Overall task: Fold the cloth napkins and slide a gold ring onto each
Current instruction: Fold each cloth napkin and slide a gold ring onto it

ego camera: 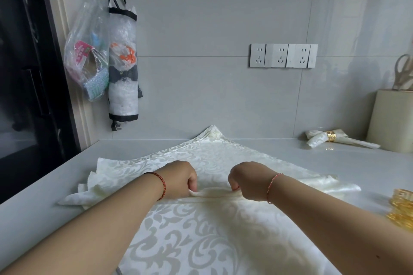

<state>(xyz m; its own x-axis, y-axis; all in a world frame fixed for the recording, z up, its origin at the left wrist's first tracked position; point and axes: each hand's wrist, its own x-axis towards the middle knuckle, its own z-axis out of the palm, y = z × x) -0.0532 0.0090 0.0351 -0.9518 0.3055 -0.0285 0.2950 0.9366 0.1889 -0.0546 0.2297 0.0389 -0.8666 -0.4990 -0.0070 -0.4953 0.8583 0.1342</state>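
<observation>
Here, hidden parts: fingertips of both hands tucked under the knuckles, out of sight; near edge of the bench covered by the forearms and the cloth; rings cut off by the right frame edge and blurred, count unclear.
Left hand (178, 179): fingers curled, pinching the left end of the roll; red cord bracelet on the wrist.
Right hand (250, 179): fingers curled, pinching the right end of the roll; thin red bracelet on the wrist.
Roll (214, 193): narrow raised fold of the top napkin, between the two hands; long axis left to right, parallel to the bench's front edge.
Napkin (201, 230): cream damask with pale grey scrolls, spread flat at mid-bench, set as a diamond; far corner pointing at the back wall, lifted against it; near part running out under the frame's bottom.
More napkins (93, 185): corners showing beneath the top one, toward the left edge; how many, hard to tell.
Done napkin (321, 138): at the back right of the bench, beside a cream holder (391, 118); lying left to right, gold band round its middle.
Rings (402, 207): gold, at the right edge of the bench, near the right forearm.
Bench (55, 174): pale grey, glossy.
</observation>
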